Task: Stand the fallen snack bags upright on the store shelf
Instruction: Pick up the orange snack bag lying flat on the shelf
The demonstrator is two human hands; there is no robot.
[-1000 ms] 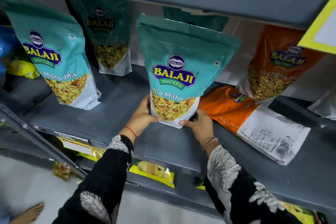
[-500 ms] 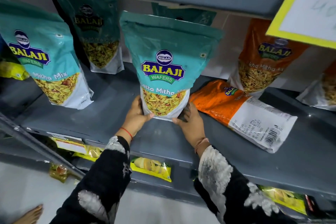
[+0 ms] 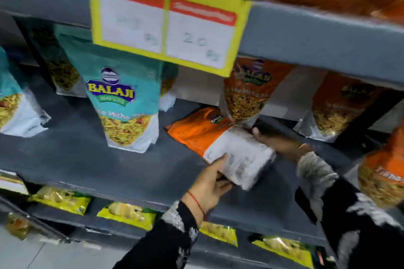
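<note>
Orange bag [image 3: 209,135] lies flat on grey shelf [image 3: 91,159], right of upright teal bag [image 3: 124,102]. Left hand [image 3: 211,183] and right hand [image 3: 282,144] pinch its white bottom end. Lift orange top, seat base flat, clear of price card [image 3: 168,19].

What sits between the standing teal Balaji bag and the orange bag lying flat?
Nothing: in the head view only bare grey shelf separates the upright teal bag from the flat orange bag that both hands are touching.

My left hand [image 3: 211,183] reaches in palm-up with its fingers curled closed; my right hand [image 3: 282,143] stretches flat from the right, both sleeved forearms raised.
</note>
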